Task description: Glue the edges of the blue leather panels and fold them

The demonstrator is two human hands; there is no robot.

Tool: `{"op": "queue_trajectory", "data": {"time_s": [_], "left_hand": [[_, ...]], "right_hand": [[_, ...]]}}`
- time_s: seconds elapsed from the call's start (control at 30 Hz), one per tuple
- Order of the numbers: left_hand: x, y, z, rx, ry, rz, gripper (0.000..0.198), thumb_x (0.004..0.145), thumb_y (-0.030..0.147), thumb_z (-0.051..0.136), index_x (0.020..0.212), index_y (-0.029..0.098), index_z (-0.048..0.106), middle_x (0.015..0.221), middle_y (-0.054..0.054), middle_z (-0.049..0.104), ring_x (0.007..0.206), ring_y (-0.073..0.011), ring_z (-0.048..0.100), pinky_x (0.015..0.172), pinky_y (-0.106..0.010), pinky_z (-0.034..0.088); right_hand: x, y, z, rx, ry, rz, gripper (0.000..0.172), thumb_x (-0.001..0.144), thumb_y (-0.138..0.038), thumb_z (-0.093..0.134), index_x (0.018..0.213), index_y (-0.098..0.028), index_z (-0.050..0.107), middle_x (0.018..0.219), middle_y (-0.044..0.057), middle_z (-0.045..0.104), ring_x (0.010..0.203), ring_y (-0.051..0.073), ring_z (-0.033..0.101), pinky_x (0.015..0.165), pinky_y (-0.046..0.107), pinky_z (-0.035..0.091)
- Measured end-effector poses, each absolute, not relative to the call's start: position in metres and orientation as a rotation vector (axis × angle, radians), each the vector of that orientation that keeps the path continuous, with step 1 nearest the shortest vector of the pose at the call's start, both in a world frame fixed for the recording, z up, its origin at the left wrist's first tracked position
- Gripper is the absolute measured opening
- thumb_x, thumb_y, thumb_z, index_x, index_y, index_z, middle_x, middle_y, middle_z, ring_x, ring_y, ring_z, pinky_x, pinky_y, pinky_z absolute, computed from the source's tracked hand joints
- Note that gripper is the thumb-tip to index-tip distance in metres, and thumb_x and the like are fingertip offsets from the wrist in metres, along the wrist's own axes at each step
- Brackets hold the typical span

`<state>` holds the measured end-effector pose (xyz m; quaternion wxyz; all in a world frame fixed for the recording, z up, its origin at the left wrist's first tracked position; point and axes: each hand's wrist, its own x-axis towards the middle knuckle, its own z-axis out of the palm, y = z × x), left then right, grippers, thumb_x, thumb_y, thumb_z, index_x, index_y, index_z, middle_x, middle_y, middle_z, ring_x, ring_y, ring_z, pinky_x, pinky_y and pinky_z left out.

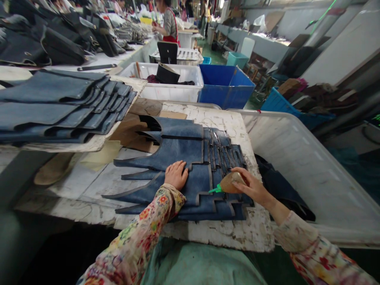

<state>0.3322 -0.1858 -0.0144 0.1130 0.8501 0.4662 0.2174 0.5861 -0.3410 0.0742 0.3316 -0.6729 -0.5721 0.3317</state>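
Several overlapping blue leather-like panels (184,152) with dark edges are fanned out on a worn white board (252,233). My left hand (176,175) lies flat on the panels near their middle, fingers stretched out. In my right hand (247,184) is a squeeze bottle (230,183) of brownish content with a green nozzle (215,189). The bottle is tilted, its nozzle tip pointing left at the dark edge of a panel. Whether the tip touches the panel I cannot tell. Shiny wet-looking strips (218,144) run along the panel edges at the right.
A stack of folded blue pieces (53,103) rests on a raised board at left. To the right stands a large translucent bin (320,174) with dark pieces (285,190) inside. Behind are a white bin (178,92) and a blue bin (227,85). A co-worker (170,23) is farther back.
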Motion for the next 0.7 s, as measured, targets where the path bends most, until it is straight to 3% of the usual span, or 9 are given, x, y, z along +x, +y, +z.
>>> {"op": "queue_trajectory", "data": {"time_s": [0.43,0.7], "left_hand": [[0.331,-0.186,-0.014,2.490,1.372,0.610,0.034,0.087,0.035,0.041,0.116,0.022,0.053,0.124,-0.003,0.054,0.116,-0.0197,0.046,0.099,-0.038,0.031],[0.331,-0.186,-0.015,2.492,1.361,0.636,0.034,0.088,0.035,0.041,0.116,0.022,0.053,0.124,-0.004,0.054,0.115,-0.0199,0.046,0.098,-0.039,0.031]], "right_hand": [[0.592,-0.318,0.072,-1.742,-1.546,0.515,0.044,0.079,-0.043,0.056,0.116,-0.023,0.044,0.114,0.007,0.050,0.104,0.024,0.050,0.092,0.038,0.041],[0.588,-0.335,0.074,-1.732,-1.664,0.735,0.042,0.080,-0.042,0.056,0.117,-0.026,0.044,0.111,0.004,0.052,0.102,0.022,0.051,0.089,0.033,0.043]]}}
